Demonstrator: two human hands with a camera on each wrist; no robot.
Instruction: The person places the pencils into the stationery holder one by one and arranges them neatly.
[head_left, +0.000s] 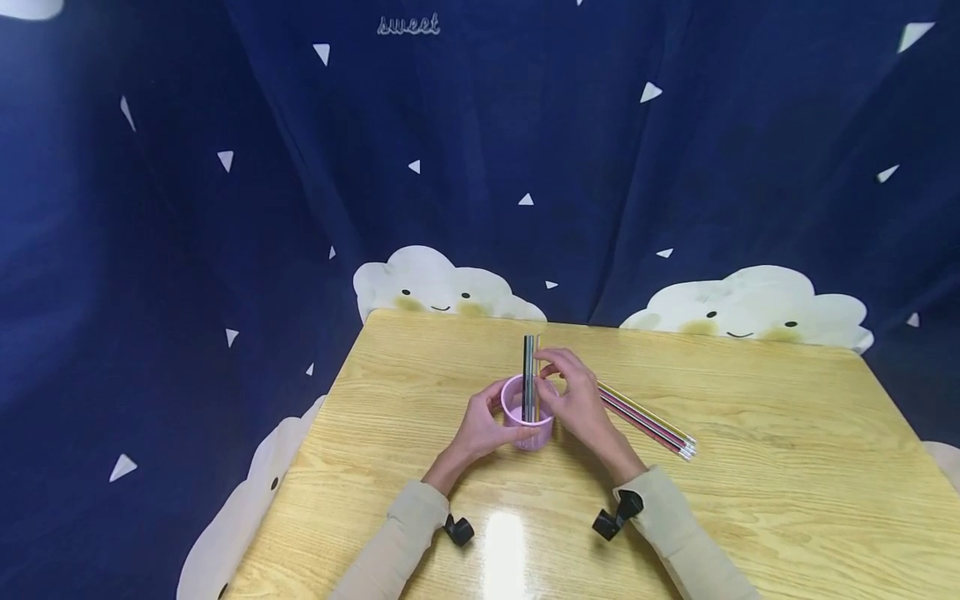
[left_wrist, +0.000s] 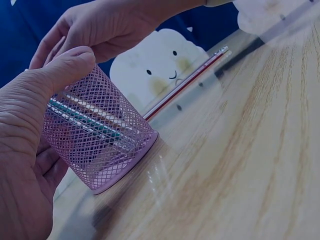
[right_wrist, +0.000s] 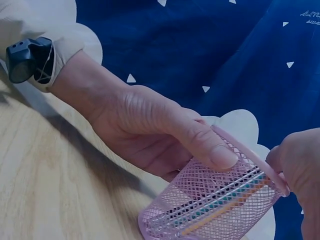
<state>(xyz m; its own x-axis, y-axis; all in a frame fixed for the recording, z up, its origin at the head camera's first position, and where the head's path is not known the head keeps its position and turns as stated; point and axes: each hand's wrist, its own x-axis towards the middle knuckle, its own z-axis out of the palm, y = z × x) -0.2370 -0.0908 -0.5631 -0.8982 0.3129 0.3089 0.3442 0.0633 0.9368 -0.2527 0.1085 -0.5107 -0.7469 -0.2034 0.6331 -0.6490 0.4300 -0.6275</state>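
Observation:
A pink mesh pencil cup [head_left: 533, 442] stands on the wooden table, slightly tilted in appearance from the wrist views. My left hand [head_left: 483, 427] grips it, thumb across the near side and fingers around the left. Inside are several pencils [head_left: 528, 360], dark, teal and yellow-orange, leaning together above the rim; their lower ends show through the mesh [left_wrist: 92, 120]. At the cup's right side, my right hand [head_left: 579, 402] pinches the yellow-orange pencil [head_left: 537, 367], fingertips above the rim. The right wrist view shows only part of this right hand [right_wrist: 302, 175], at the rim.
Several striped pencils [head_left: 651, 423], yellow, pink, black and red, lie side by side on the table [head_left: 765, 467] just right of the right hand. A dark blue curtain [head_left: 480, 125] with white clouds and triangles hangs behind and left of the table.

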